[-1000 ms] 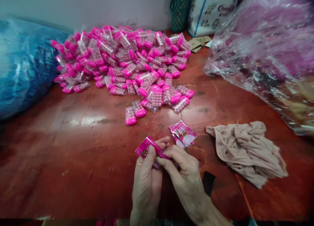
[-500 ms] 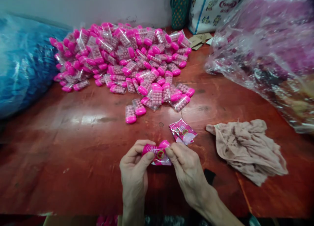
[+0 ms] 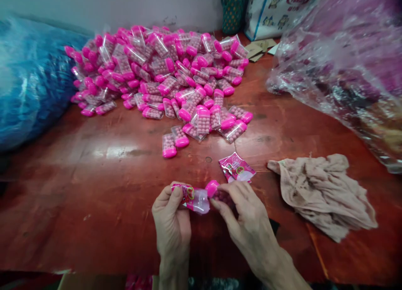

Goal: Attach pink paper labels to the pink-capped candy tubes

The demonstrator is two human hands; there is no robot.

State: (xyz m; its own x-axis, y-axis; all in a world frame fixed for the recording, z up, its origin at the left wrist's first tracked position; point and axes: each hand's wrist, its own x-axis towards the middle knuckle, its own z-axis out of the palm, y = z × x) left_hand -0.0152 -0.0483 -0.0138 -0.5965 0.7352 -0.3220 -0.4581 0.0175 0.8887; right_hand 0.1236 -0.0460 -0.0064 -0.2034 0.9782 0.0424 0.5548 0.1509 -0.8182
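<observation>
One pink wrapper [image 3: 193, 199] is pinched in the left hand [image 3: 172, 216], its pale end sticking out, maybe to face the pink-capped bottle [image 3: 212, 189] that the right hand [image 3: 246, 212] grips just beside it. More wrappers [image 3: 237, 167] lie near on the table [image 3: 103, 214], perhaps for easy reach.

The head-worn camera faces forward and down across the table [image 3: 103, 189]; left hand [image 3: 172, 221] and right hand [image 3: 249, 216] appear near, wall [image 3: 176, 7] far.
</observation>
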